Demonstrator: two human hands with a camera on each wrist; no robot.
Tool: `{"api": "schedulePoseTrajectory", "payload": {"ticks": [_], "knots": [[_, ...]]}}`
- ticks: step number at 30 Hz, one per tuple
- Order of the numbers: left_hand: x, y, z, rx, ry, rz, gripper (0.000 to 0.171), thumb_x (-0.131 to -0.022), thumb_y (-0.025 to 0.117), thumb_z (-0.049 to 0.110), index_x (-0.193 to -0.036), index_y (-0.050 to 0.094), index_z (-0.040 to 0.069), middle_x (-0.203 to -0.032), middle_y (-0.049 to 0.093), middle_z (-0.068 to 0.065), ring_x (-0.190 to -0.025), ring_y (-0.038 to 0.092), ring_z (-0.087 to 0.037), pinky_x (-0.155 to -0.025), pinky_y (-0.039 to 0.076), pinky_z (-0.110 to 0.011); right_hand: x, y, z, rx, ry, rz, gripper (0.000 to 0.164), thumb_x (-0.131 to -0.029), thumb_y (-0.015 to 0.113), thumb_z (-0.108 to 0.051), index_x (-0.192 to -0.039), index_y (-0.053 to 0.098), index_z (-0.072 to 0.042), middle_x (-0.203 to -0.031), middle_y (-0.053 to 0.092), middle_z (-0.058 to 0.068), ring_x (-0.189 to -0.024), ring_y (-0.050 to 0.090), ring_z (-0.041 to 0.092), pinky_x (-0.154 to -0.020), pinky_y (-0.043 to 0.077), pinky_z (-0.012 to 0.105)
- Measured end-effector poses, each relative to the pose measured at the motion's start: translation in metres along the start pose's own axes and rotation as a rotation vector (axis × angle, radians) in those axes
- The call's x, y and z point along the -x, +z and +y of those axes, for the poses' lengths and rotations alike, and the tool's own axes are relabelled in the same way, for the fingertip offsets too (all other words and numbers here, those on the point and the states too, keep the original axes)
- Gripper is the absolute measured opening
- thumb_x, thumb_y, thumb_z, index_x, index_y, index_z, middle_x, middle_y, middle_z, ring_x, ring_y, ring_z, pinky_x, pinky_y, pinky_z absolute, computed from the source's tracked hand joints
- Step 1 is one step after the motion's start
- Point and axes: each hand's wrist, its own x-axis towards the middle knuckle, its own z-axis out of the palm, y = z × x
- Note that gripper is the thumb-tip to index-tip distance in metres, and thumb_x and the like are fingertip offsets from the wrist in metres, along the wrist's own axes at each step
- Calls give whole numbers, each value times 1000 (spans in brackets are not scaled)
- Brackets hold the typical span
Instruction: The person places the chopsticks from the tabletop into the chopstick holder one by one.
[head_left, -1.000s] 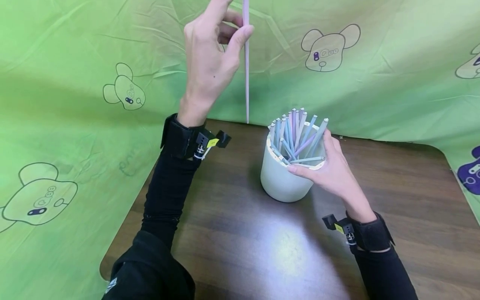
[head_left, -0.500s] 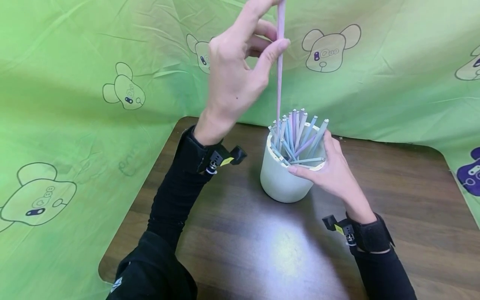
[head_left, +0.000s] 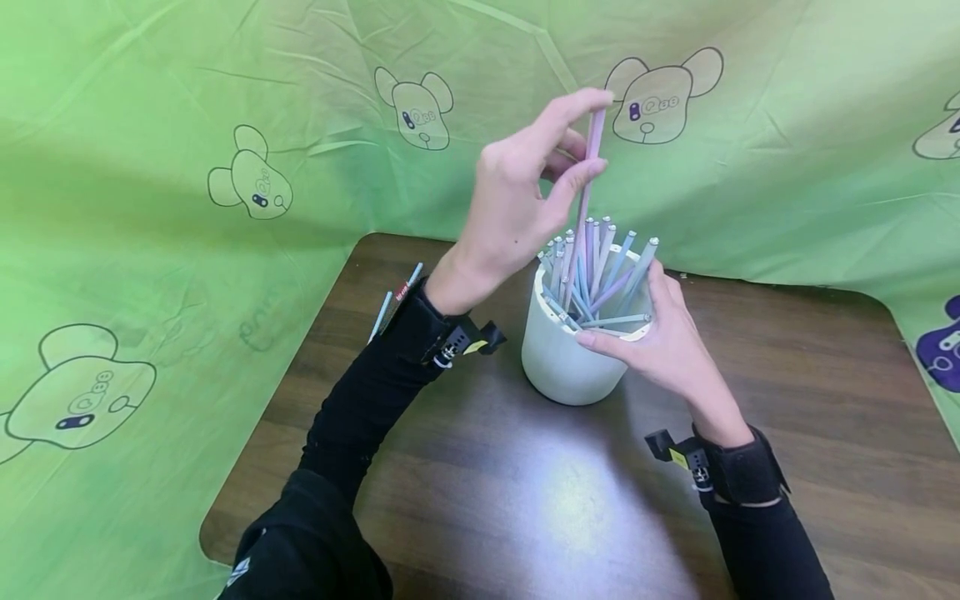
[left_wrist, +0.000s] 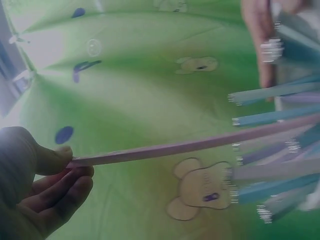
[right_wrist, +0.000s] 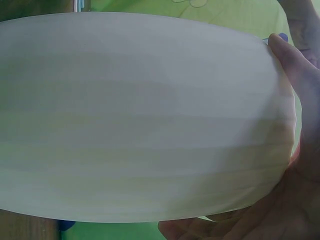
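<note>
My left hand [head_left: 519,193] pinches a thin pale-purple straw [head_left: 585,200] near its upper end, above a white cylindrical container [head_left: 566,367]. The straw slants down, its lower end among several blue, purple and pale straws [head_left: 618,262] standing in the container. In the left wrist view, thumb and fingers meet at one end of the purple straw [left_wrist: 185,147]; its far end is lost among the others. My right hand [head_left: 678,342] grips the container's right side, thumb over the near rim. The container's wall [right_wrist: 140,115] fills most of the right wrist view.
Behind my left forearm, thin blue sticks [head_left: 382,312] and an item with red marking [head_left: 405,287] lie on the brown wooden table [head_left: 465,500], partly covered by the wrist strap. A green cloth [head_left: 315,150] with animal-head prints hangs behind and at the left.
My left hand has moved right and then down with the purple straw, bringing its lower end into the container. Items on the table's left have come into sight. My right hand stays put.
</note>
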Motion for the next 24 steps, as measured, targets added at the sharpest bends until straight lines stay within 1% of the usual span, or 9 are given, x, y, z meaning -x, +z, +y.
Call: {"api": "schedulePoseTrajectory", "payload": {"ticks": [4,9,12,14,17,19,24], "knots": [[11,8,-8,-74,-33,-45,35,-97,68,12,-128,60,-1,-99,79,-12,-81,76,-16,-80,57,-15,0,1,-1,-7,-2,0,118,-69,90,-52,-156,10,-52,-164,25,13,-148,27,33,-110,31,70],[27,17,-18,-111,-85,-105,27,-96,68,12,-120,62,1,-95,80,-10,-79,75,-14,-77,58,-20,0,2,-2,-13,-11,5,115,-69,91,-51,-155,14,-53,-161,28,13,-146,29,32,-108,33,66],[34,21,-23,-127,-87,-144,22,-97,68,12,-115,63,1,-93,79,-10,-78,74,-14,-74,57,-21,-1,2,-2,-10,-18,9,115,-69,91,-51,-155,16,-51,-159,31,13,-144,30,32,-106,34,64],[38,23,-25,-158,-80,-175,20,-97,69,14,-112,65,2,-92,79,-9,-80,73,-15,-72,55,-23,-1,2,-2,-6,-23,12,115,-69,91,-51,-156,17,-49,-158,31,14,-143,30,32,-105,35,64],[43,24,-27,-208,-78,-237,19,-95,71,18,-109,67,5,-95,79,-7,-85,69,-17,-71,49,-25,-2,2,-1,-4,-24,13,115,-69,91,-51,-158,18,-44,-158,31,15,-142,31,32,-104,36,63],[46,24,-28,-233,-84,-288,19,-94,72,20,-107,68,7,-96,79,-5,-87,65,-18,-71,46,-27,-1,2,-1,-3,-19,9,116,-69,90,-52,-159,17,-43,-159,30,15,-142,32,33,-104,36,63],[51,22,-31,-261,-97,-429,17,-91,76,23,-100,71,9,-94,76,-3,-88,57,-19,-77,45,-29,-1,2,-1,-5,-4,5,116,-70,90,-53,-158,14,-45,-161,28,16,-142,32,34,-105,36,64]]}}
